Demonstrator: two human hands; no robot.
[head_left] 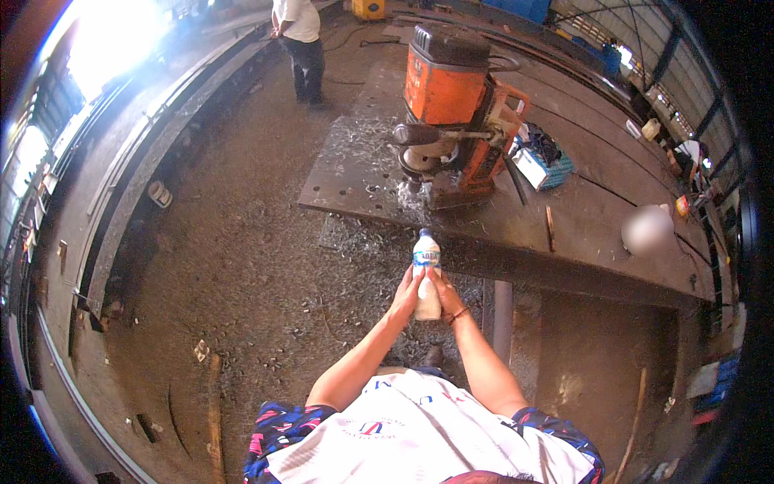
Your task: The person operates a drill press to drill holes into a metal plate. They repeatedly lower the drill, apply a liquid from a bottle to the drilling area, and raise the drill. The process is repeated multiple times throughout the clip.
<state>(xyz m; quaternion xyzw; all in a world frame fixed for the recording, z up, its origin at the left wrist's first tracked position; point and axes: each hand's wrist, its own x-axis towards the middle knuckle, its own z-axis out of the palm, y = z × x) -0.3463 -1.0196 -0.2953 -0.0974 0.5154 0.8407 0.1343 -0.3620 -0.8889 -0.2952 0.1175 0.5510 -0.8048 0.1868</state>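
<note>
A clear plastic bottle [427, 305] with a blue cap, a blue and white label and whitish contents is held upright between my two hands. My left hand [409, 289] presses on its left side, and my right hand [445, 292], with a band at the wrist, wraps its right side. Just beyond the bottle, an orange and black magnetic drill [443, 89] stands on a drilled steel plate [330, 173]. Curly metal shavings [363, 137] lie on the plate and around the drill's bit.
To the drill's right sits a blue and white box [548, 165] with dark items in it. A wooden stick [551, 228] lies on the steel surface. A person [302, 40] stands at the back left. Shavings litter the floor; a white container [160, 194] lies left.
</note>
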